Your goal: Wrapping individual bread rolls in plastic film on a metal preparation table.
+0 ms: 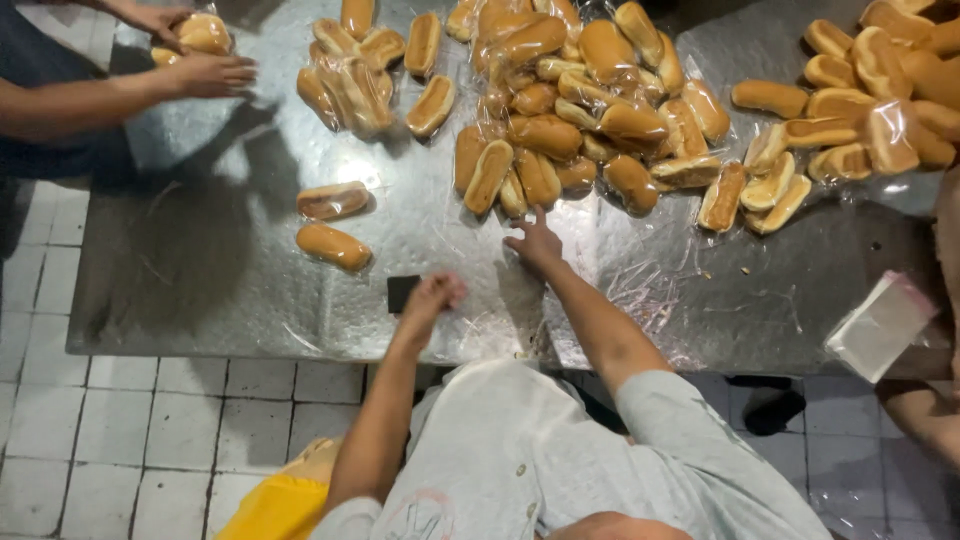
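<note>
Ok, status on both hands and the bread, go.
Left hand curled over small dark object. Right hand open, fingers near heap of buns. Another person's hands hold a bun top left.

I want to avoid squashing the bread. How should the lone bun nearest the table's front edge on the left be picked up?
Grip the lone bun across its short width at the middle, coming from above. It lies flat on the steel table, long and narrow, with bare surface all around; the left hand is nearest.
</note>
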